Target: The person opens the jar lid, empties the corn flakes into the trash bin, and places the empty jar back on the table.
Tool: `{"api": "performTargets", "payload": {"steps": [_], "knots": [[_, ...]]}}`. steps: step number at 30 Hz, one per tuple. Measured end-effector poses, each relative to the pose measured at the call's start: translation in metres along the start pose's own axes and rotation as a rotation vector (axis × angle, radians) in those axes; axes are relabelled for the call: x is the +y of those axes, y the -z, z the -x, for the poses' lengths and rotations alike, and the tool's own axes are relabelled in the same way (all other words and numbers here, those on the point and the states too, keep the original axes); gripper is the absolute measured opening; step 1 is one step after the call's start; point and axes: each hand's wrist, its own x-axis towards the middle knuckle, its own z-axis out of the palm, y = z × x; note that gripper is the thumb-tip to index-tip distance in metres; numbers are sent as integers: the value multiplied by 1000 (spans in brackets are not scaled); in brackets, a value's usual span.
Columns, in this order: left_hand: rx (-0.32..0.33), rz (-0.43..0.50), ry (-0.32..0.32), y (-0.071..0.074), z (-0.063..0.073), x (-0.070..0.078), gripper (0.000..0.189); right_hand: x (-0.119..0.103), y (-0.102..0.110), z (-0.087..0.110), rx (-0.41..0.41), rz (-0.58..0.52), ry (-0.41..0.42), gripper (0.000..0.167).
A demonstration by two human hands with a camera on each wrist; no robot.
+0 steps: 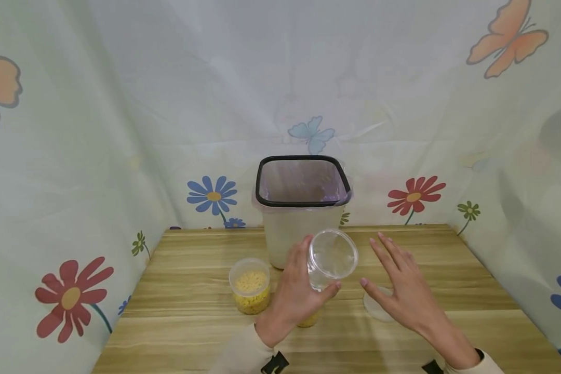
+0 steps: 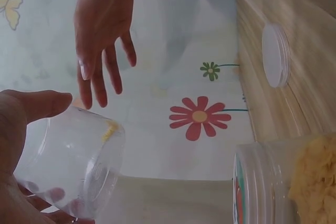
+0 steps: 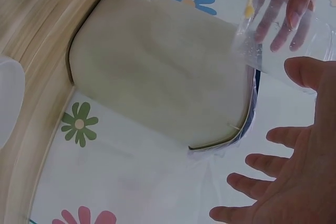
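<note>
A clear plastic jar (image 1: 333, 254) is in my left hand (image 1: 295, 293), tilted over the table with its round end toward the head camera. My thumb and fingers go around its side. A small yellow bit clings inside it in the left wrist view. My right hand (image 1: 404, 291) hovers to the right of the jar, fingers spread, holding nothing. Below it a white round lid (image 1: 377, 305) lies on the table. To the left stands a tub with yellow pieces (image 1: 250, 293). Another jar with yellow contents (image 2: 283, 182) is mostly hidden behind my left hand in the head view.
A bin with a black rim (image 1: 304, 203) and a plastic bag liner stands at the back middle of the wooden table (image 1: 182, 291). A curtain (image 1: 168, 104) printed with flowers and butterflies encloses the back and both sides.
</note>
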Motion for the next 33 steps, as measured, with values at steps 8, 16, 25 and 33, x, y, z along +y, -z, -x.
{"api": "performTargets", "payload": {"steps": [8, 16, 25, 33], "knots": [[-20, 48, 54, -15, 5, 8, 106, 3, 2, 6, -15, -31, -21, 82], [-39, 100, 125, -30, 11, 10, 107, 9, 3, 14, -41, -39, -16, 83], [-73, 148, 182, -46, 15, 13, 105, 18, 4, 22, -64, -25, -76, 84], [-76, 218, 227, -60, 18, 14, 104, 24, 2, 29, -71, -33, -95, 82]]}}
